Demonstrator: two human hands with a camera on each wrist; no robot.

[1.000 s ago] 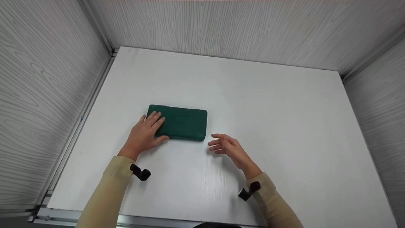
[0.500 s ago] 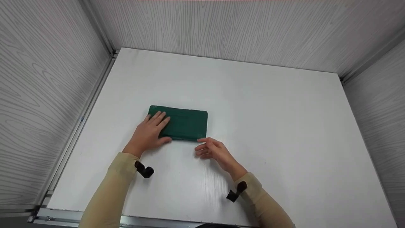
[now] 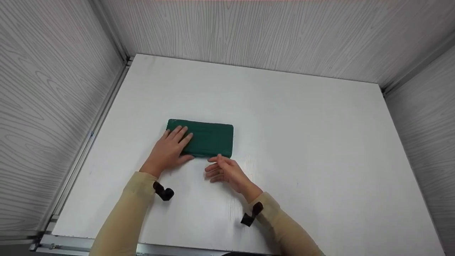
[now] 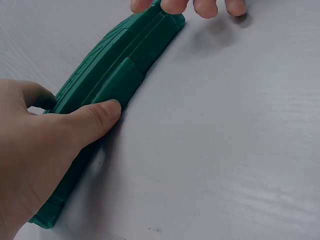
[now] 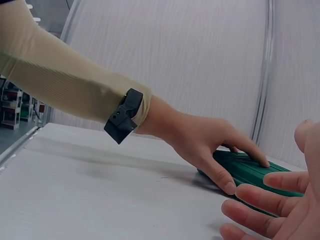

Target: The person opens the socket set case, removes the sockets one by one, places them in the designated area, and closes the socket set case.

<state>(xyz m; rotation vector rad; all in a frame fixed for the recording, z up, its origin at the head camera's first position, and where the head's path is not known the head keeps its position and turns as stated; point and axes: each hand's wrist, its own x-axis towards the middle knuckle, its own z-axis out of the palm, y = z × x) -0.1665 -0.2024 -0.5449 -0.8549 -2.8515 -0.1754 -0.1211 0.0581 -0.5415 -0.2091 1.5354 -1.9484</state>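
From my remote post I see a green case [image 3: 213, 139] lying flat on a white surface [image 3: 312, 142], partly under the left hand [image 3: 165, 153]. That hand is spread and relaxed, fingers resting on top, thumb against the case's near side. The right hand [image 3: 229, 174], fingers loosely bent and grasping nothing, is by the end farther from the left hand; I cannot tell whether it touches the case. Behind both hands are tan sleeves [image 3: 122, 213]; beyond them stand pale wood-grained walls [image 3: 266, 35].
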